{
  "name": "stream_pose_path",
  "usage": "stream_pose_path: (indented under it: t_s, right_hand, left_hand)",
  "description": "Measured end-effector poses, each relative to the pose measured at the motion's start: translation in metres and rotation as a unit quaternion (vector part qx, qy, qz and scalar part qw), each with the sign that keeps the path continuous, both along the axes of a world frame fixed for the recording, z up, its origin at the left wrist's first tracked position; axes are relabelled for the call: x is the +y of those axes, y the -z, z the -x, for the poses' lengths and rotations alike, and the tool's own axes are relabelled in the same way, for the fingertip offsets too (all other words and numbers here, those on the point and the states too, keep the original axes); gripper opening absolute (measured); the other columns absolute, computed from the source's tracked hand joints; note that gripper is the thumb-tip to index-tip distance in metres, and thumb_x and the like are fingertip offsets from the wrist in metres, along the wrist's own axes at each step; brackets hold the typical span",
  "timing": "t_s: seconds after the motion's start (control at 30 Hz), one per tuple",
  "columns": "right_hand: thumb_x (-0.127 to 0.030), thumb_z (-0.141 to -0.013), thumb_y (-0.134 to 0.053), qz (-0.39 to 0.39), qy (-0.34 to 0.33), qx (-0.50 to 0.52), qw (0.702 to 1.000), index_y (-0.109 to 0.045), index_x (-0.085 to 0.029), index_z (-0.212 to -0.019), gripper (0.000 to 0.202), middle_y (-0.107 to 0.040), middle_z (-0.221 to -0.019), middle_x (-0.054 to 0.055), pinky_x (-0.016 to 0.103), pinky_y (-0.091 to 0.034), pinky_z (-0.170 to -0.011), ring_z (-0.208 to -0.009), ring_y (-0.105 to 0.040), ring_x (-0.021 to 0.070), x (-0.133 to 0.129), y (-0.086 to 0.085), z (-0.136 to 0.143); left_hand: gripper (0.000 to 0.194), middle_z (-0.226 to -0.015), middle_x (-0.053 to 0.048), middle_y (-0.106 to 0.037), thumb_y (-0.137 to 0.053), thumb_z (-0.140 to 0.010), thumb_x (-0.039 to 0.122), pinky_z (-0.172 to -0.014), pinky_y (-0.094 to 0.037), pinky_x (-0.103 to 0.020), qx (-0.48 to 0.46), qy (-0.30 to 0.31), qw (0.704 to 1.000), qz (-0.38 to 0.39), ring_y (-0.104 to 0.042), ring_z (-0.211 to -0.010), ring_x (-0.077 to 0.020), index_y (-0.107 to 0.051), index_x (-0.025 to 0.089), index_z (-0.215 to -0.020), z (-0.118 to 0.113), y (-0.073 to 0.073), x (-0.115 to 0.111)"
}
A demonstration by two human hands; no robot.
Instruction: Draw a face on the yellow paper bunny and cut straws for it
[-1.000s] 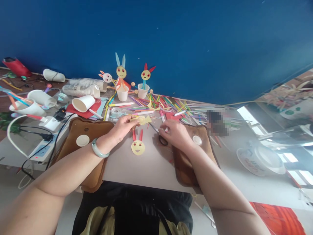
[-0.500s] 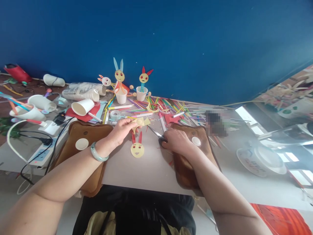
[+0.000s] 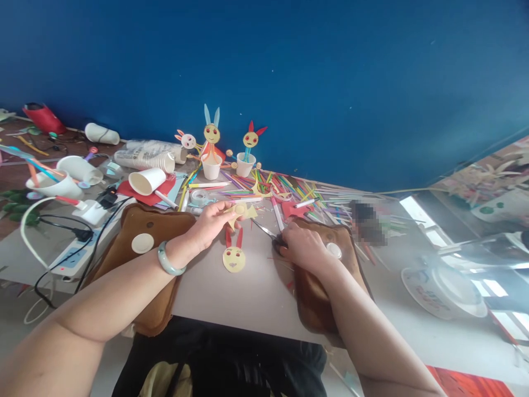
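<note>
Far L I've got a pwr strip (image 3: 78,251), then a brown pad (image 3: 124,237). L hand (image 3: 209,223) is nearly closed, thumb & fingers pinching a cut yellow paper (image 3: 246,212). Just below that in my view, a paper rabbit face (image 3: 233,260) w/ red ears lies flat on the table (image 3: 235,303). Next R, scissors (image 3: 268,231), blades pointing away & L, tip nr the yellow paper; R hand (image 3: 303,245) is curled round the black handles, fingertips partly hidden. It's by a 2nd brown pad (image 3: 312,303). Far R I see a blurry whitish dish (image 3: 448,295).
</note>
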State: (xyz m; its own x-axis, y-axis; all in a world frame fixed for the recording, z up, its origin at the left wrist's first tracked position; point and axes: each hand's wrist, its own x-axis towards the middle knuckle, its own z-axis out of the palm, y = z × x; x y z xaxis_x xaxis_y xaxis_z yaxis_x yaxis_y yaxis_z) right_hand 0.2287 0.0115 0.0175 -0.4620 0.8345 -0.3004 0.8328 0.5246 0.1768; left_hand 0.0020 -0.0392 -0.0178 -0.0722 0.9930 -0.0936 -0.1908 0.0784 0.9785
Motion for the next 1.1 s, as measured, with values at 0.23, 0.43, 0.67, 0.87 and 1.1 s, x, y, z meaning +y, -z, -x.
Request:
stream_pose_path:
  t_s: [0.23, 0.43, 0.67, 0.87, 1.1]
  right_hand:
    - [-0.027, -0.073, -0.062, 0.012, 0.024, 0.044, 0.999, -0.071, -0.015, -0.079, 0.016, -0.066, -0.095, 0.013, 0.028, -0.037, -0.057, -0.07, -0.064, 0.0208, 0.004, -0.001, 0.003]
    - [-0.033, -0.075, -0.06, 0.011, 0.016, 0.101, 0.995, -0.067, -0.019, -0.072, 0.016, -0.063, -0.068, 0.005, 0.027, -0.028, -0.052, -0.063, -0.057, 0.0181, 0.003, -0.005, -0.005]
    - [-0.035, -0.07, -0.063, 0.018, 0.05, 0.313, 0.948, -0.06, -0.02, -0.064, 0.017, -0.058, -0.061, -0.001, 0.025, -0.031, -0.054, -0.058, -0.05, 0.0136, 0.016, -0.004, -0.016]
    - [-0.045, -0.066, -0.07, 0.153, 0.136, 0.576, 0.792, -0.053, -0.019, -0.068, 0.031, -0.057, -0.06, -0.002, 0.023, -0.036, -0.053, -0.055, -0.048, 0.0111, 0.013, 0.013, 0.002]
    - [-0.045, -0.067, -0.072, 0.162, 0.132, 0.594, 0.777, -0.052, -0.02, -0.07, 0.032, -0.063, -0.066, 0.0, 0.025, -0.044, -0.056, -0.059, -0.056, 0.0137, 0.013, 0.046, 0.019]
  left_hand:
    - [0.029, -0.083, -0.005, -0.071, -0.065, -0.078, 0.043, -0.054, -0.048, -0.023, -0.026, -0.057, 0.998, -0.023, -0.062, -0.063, -0.0116, -0.06, 0.016, -0.086, 0.002, 0.0, 0.002]
    - [0.027, -0.083, -0.004, -0.071, -0.064, -0.077, 0.041, -0.053, -0.044, -0.022, -0.039, -0.093, 0.995, -0.016, -0.061, -0.064, -0.0114, -0.059, 0.016, -0.088, 0.004, -0.003, 0.003]
    - [0.025, -0.089, -0.004, -0.071, -0.065, -0.076, 0.04, -0.059, -0.047, -0.024, -0.018, -0.081, 0.997, -0.003, -0.062, -0.069, -0.0125, -0.06, 0.017, -0.085, 0.002, -0.002, 0.002]
    - [0.026, -0.082, -0.003, -0.07, -0.068, -0.073, 0.04, -0.052, -0.049, -0.027, -0.049, -0.064, 0.996, 0.038, -0.061, -0.062, -0.0141, -0.059, 0.019, -0.086, -0.005, -0.002, 0.001]
    - [0.012, -0.076, -0.001, -0.066, -0.058, -0.077, 0.029, -0.054, -0.049, -0.027, 0.011, 0.023, 0.998, 0.053, -0.062, -0.063, -0.0154, -0.059, 0.019, -0.083, -0.008, 0.004, 0.0]
